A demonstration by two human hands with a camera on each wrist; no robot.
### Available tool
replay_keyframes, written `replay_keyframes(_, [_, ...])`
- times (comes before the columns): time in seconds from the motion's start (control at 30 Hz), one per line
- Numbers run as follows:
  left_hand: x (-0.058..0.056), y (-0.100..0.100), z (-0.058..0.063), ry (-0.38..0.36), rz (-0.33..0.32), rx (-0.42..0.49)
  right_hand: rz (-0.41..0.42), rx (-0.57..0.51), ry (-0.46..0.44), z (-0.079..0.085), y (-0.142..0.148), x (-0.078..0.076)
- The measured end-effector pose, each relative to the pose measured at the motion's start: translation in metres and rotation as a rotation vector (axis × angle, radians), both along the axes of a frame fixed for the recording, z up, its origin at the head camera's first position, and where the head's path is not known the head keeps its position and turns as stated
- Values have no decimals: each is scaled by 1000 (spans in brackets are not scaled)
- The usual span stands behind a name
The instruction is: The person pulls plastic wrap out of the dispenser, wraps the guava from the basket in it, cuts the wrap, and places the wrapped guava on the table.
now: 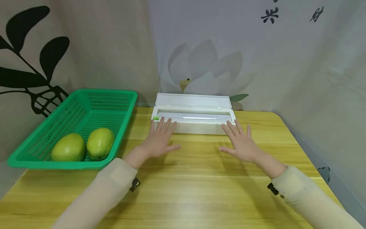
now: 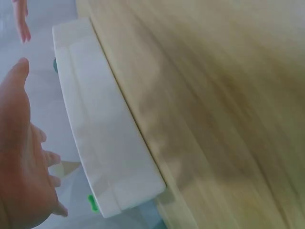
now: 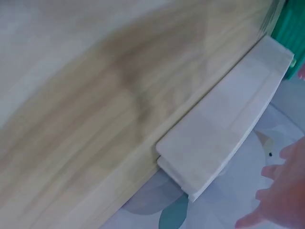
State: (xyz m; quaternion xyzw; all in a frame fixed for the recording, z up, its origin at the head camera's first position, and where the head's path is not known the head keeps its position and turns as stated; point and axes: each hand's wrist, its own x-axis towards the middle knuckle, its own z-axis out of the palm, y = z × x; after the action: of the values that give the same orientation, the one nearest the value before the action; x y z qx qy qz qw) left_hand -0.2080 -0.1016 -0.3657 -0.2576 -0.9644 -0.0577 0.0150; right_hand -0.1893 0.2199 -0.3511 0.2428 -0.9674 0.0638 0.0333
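Observation:
A long white cling film dispenser (image 1: 200, 128) stands at the back edge of the table, its lid (image 1: 194, 100) raised. Inside lies a pale, shiny roll (image 1: 197, 116), and a small green slider (image 1: 156, 118) sits at the left end. My left hand (image 1: 158, 141) hovers with fingers spread, fingertips overlapping the dispenser's front left in the head view. Likewise spread and holding nothing, my right hand (image 1: 241, 144) reaches toward its right end. Both wrist views show the dispenser's plain front, with the left hand (image 2: 21, 157) and right hand (image 3: 286, 188) at the frame edges.
To the left is a green plastic basket (image 1: 131, 105) holding two green fruits, one (image 1: 69, 148) beside the other (image 1: 100, 143). The wooden table (image 1: 183, 190) ends at a printed cloth backdrop (image 1: 200, 31) just behind the dispenser.

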Motion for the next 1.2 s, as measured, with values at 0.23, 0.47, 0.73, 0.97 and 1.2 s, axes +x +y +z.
replay_keyframes(0.23, [-28,9,4,-58,89,42,-74,12,4,5,6,-28])
replay_keyframes(0.47, [-51,2,6,-86,177,44,-141,-13,61,6,10,-53])
replay_keyframes(0.73, [-63,-13,0,-62,260,134,-183,-43,154,3,11,-76])
replay_keyframes(0.97, [-64,-16,-1,-33,256,160,-219,-22,135,1,12,-87])
replay_keyframes(1.2, [-64,-11,-2,59,253,134,-217,-68,120,-6,16,-90])
